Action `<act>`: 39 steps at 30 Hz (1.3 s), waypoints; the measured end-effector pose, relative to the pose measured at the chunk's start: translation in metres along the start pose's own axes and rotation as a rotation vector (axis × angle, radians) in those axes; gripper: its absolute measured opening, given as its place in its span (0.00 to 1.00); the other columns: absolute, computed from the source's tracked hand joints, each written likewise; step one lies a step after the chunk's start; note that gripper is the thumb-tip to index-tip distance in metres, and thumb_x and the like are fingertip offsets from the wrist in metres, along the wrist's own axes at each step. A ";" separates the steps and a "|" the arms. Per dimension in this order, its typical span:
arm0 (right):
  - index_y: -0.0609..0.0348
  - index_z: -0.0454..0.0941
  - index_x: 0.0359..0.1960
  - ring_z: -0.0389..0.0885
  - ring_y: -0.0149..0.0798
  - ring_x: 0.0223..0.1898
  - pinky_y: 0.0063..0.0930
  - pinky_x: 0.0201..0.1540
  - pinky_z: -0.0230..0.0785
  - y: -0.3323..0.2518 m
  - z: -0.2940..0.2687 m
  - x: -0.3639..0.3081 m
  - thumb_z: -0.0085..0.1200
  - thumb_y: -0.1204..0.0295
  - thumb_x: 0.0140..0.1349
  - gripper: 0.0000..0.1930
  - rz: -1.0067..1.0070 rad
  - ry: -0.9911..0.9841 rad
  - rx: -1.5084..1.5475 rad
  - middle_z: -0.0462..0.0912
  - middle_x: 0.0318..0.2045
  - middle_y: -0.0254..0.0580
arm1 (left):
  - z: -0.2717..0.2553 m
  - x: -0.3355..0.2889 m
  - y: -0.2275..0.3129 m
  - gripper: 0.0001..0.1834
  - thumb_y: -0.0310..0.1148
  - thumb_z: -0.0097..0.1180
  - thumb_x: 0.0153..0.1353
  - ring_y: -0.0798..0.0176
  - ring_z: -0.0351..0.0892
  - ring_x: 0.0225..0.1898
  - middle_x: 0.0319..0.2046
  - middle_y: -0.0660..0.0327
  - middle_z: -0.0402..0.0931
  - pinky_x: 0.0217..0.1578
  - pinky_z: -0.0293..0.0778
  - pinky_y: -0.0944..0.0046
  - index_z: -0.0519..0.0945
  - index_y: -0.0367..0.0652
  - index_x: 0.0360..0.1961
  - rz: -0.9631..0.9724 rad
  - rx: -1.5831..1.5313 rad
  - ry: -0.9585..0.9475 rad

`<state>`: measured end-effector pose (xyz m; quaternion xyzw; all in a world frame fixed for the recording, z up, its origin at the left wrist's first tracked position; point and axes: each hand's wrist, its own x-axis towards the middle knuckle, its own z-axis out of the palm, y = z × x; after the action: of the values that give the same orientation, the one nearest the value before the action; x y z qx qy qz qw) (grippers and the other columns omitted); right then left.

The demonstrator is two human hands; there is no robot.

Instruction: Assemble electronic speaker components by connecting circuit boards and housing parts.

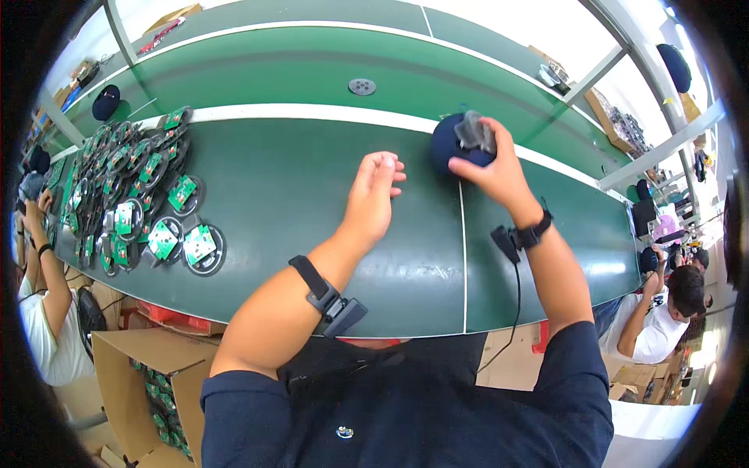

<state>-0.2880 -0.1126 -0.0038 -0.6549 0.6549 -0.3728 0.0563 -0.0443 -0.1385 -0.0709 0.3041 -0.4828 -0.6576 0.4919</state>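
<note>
Head view: the right hand (pixel 503 173) has its fingers clamped around a dark blue ball (pixel 446 150), thumb on the near side and index finger stretched along a grey see-through piece (pixel 473 134) that sits against it. The wide grip probably suits the curved shape, which could roll if left loose. The ball is at the far edge of the surface (pixel 312 210), overlapping the white rail (pixel 312 111); whether it rests there or is lifted, I cannot tell. The left hand (pixel 373 195) hangs well apart to its left, with fingers loosely curled and nothing visible in them. A black strap (pixel 534 232) circles the right wrist, with a cable hanging from its small device.

Farther left lies a heap of black discs (pixel 178 140) carrying green circuit boards. The nearest few lie flatter, boards facing up, perhaps because they have slid to the edge of the heap. Beyond the rail, a grey disc (pixel 362 86) with holes lies on a green strip (pixel 273 74).

Below the surface at left, an open cardboard box (pixel 148 349) holds more green boards, likely kept there to be near the heap. A red crate (pixel 179 318) shows under the edge, its contents hidden. At far right, a shallow box (pixel 608 118) holds dark pieces too small to make out.
</note>
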 end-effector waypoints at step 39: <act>0.55 0.71 0.53 0.70 0.34 0.39 0.26 0.42 0.67 0.003 0.020 0.019 0.56 0.81 0.57 0.21 -0.188 0.393 0.175 0.67 0.47 0.44 | -0.010 -0.005 -0.007 0.14 0.33 0.47 0.74 0.67 0.78 0.46 0.52 0.59 0.73 0.50 0.71 0.66 0.70 0.40 0.57 0.126 0.256 -0.226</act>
<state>-0.2818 -0.1385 -0.0125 -0.6205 0.5545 -0.5523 -0.0508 -0.0363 -0.1368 -0.0815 0.2577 -0.6329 -0.5884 0.4322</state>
